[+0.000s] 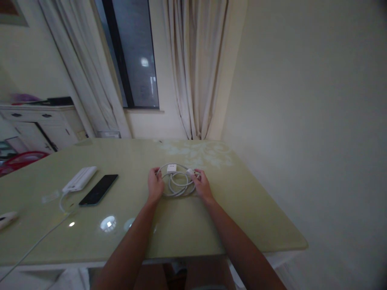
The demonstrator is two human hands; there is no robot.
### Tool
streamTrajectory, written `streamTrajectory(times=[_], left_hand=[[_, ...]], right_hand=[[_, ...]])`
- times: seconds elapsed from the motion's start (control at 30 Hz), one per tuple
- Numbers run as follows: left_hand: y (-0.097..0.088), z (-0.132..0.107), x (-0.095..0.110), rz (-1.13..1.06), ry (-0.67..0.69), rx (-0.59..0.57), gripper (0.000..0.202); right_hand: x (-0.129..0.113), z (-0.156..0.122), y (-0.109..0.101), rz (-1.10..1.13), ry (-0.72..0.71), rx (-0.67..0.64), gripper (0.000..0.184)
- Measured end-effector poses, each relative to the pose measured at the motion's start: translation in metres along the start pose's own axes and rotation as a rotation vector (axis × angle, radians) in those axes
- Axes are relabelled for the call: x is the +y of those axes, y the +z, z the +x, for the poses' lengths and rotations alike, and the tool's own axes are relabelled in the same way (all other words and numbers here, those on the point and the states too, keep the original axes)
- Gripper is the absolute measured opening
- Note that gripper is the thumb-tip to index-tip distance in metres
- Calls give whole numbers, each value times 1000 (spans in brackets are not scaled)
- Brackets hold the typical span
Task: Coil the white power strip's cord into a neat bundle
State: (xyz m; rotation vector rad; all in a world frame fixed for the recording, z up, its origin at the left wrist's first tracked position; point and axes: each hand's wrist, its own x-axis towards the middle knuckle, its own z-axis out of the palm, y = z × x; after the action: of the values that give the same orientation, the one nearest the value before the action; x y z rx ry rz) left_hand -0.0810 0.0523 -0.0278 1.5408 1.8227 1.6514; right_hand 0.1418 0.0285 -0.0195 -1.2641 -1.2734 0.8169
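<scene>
A white extension cord lies in loose loops on the table, between my two hands. At the back of the coil sits its small white socket block, with dark slots in the face. My left hand is closed around the left side of the outer loop. On the right, my right hand grips the cord's white plug end between thumb and fingers. The plug's prongs cannot be made out.
The pale green glossy table meets a wall on its right. To the left lie a black phone, a white power strip with its cable, and a white object at the edge. A red chair stands beyond.
</scene>
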Motion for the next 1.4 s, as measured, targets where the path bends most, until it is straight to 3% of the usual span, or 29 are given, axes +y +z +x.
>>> streamTrajectory(times=[0.2,0.37,0.57,0.7,0.83,0.97,1.13,1.27,1.4], left_hand=[[4,-4,13,-384,-103,51,20],[-2,-4,23,-448,-117,96,21],[-10,-18,46,-371,103,165,23],[-10,-33,56,-295,250,177,23],[-10,-42,58,-196,445,154,23],[-11,-44,59,-175,626,172,19],[-10,-43,65,-132,750,177,17],[-14,-43,71,-128,682,117,28],[-16,-37,67,-219,490,62,37]], right_hand=[[4,0,-1,-75,-45,29,54],[0,-1,-4,-151,-72,57,52],[-3,-1,-7,-364,-212,154,33],[1,-1,-8,-389,-218,73,23],[4,0,-9,-370,-207,25,25],[2,4,-8,-170,-149,33,34],[-5,9,-11,334,22,-24,48],[-13,9,-15,691,125,-107,62],[-17,9,-17,850,197,-67,50]])
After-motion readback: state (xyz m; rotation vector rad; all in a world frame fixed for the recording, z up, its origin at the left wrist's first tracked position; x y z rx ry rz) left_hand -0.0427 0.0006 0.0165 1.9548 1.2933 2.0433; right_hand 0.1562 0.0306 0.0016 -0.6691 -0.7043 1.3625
